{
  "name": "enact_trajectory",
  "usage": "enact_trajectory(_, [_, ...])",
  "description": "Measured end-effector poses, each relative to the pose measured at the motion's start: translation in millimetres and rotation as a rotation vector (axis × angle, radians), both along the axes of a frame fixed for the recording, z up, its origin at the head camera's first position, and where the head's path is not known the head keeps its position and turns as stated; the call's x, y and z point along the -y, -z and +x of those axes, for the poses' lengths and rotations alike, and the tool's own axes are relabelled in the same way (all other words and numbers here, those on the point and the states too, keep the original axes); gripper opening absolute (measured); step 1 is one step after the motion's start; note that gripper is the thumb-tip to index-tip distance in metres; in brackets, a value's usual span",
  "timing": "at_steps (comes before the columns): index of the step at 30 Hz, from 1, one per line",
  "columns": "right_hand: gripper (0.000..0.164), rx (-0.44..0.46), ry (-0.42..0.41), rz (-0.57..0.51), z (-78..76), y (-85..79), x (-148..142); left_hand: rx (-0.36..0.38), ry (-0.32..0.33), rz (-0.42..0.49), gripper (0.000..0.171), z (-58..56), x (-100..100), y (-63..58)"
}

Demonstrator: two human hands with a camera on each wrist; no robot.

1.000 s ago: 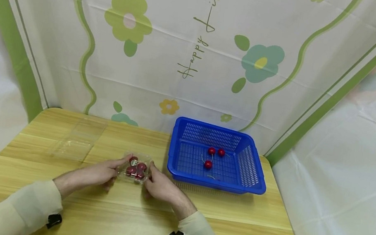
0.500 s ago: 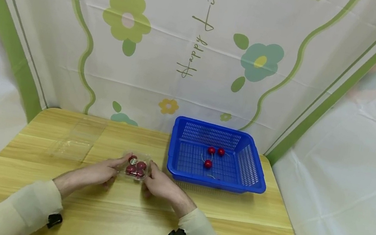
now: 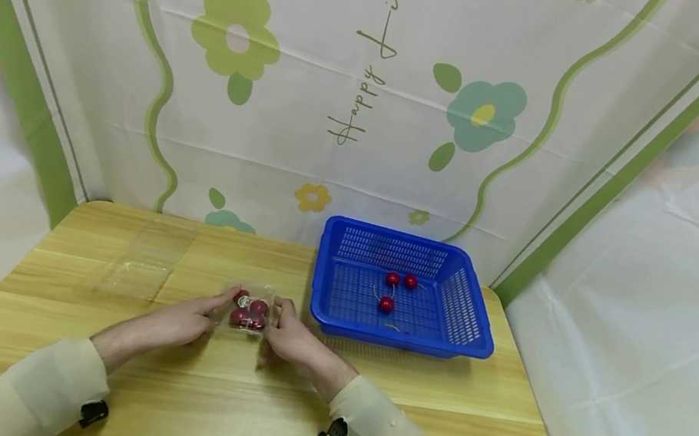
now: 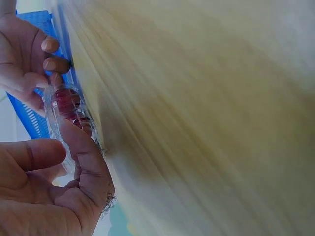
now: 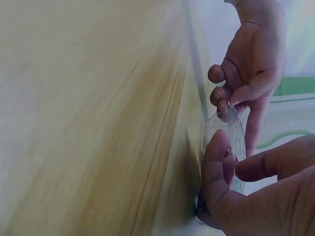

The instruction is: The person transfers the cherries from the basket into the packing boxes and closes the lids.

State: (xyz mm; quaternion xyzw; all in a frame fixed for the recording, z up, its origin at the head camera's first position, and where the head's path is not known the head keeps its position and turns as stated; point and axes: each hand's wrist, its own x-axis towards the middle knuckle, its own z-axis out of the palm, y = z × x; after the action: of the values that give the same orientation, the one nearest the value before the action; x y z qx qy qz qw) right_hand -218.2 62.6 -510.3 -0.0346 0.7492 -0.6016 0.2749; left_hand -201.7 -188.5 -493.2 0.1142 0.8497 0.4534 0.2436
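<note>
A small clear plastic box [image 3: 250, 310] with a round label and several red cherries [image 3: 238, 318] inside lies between my hands, its lid appearing closed. My left hand [image 3: 189, 318] pinches its left side with thumb and fingers; in the left wrist view the left hand [image 4: 59, 182] has its fingertips at the box's edge. On the opposite side my right hand [image 3: 294, 339] pinches the box, and the right wrist view has that hand's thumb and fingers about the box [image 5: 229, 130]. The box sits at or just above the table; which one I cannot tell.
A blue plastic basket [image 3: 322, 283] stands right of the box, with several cherries [image 3: 386, 304] on its bottom. Another clear plastic box [image 3: 135, 278], unfolded, lies at the table's [image 3: 219, 398] back left. A patterned curtain [image 3: 303, 85] hangs behind the table.
The box of cherries and both hands have shifted slightly to the left. Both hands keep hold of the box, and the basket and the other box stay put.
</note>
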Motion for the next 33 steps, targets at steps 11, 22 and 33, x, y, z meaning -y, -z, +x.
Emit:
enact_trajectory(11, [0.069,0.064,0.036,-0.015,-3.5,-2.0,1.3,0.052,-0.090,0.026,0.091,0.0,-0.9,2.5])
enact_trajectory(22, [0.071,0.063,0.029,-0.019,-4.3,-0.1,0.9,0.050,-0.075,0.066,0.101,-8.0,2.0,10.3])
enact_trajectory(33, [0.074,0.043,-0.010,0.015,-3.4,-0.5,-1.9,-0.080,-0.035,-0.086,0.085,-2.7,1.1,0.8])
